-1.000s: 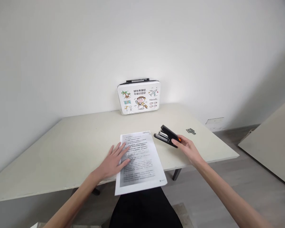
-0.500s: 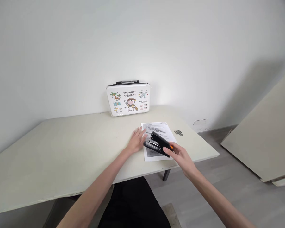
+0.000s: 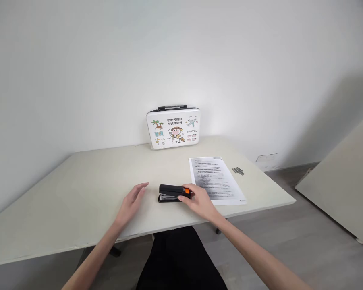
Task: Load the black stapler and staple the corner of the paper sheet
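A stapler [image 3: 173, 190] is gripped by the right hand [image 3: 202, 202], between the two hands.
The left hand [image 3: 131, 204] is held apart from it, fingers loosely extended, above the bench [image 3: 117, 173]. Paper [image 3: 213, 181] is partly covered by the right hand; staples [image 3: 238, 171] are laid farther to that hand's right. Beyond both hands, a case [image 3: 174, 128] is stood upright.

Soft, fairly even light whitens the wall [image 3: 217, 88] most around twelve o'clock, just above the case [image 3: 173, 128] — a broad, hazy-edged shadow slants across it near three. Wide-angle stretch distorts the outer edges; fine print on the paper [image 3: 211, 173] smears past reading.
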Motion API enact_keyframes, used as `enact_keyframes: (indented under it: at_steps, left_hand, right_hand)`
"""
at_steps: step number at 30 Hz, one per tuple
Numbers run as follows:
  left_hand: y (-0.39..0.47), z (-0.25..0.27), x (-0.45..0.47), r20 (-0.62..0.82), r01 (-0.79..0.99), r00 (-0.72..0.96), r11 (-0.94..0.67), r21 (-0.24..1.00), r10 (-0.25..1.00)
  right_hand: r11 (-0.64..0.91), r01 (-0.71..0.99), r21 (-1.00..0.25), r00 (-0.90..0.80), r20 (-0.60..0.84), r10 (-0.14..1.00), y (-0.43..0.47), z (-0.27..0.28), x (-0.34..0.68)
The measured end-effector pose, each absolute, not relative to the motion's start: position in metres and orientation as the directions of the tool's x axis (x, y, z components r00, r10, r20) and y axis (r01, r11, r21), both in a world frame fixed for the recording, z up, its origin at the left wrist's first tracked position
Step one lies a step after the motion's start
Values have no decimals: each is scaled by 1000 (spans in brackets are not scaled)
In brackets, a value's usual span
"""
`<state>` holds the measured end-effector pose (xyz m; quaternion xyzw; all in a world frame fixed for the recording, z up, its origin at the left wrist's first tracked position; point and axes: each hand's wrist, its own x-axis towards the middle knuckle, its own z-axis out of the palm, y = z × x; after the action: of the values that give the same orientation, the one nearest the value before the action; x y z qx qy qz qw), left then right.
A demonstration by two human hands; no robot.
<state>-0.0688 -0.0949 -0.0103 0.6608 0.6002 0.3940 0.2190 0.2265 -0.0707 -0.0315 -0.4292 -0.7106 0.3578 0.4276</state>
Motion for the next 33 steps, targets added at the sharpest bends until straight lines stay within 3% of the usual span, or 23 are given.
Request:
enact_keyframes:
  at_steps: [11,26,33]
  left_hand:
    - [-94,-36,-74,292,421,-246,-170,891,924]
    - [-106,-31,-74,321,433,-545,-68,899,775]
    - [-107,-30,-74,302,397,-606,-49,917,736]
  right_hand:
    - [408,253,-878,-346,311,885,-36,-49,156]
    - [406,306,-861,-296,319,900,-38,-53,155]
    - [410,321,-854,-297,320,899,-39,-52,156]
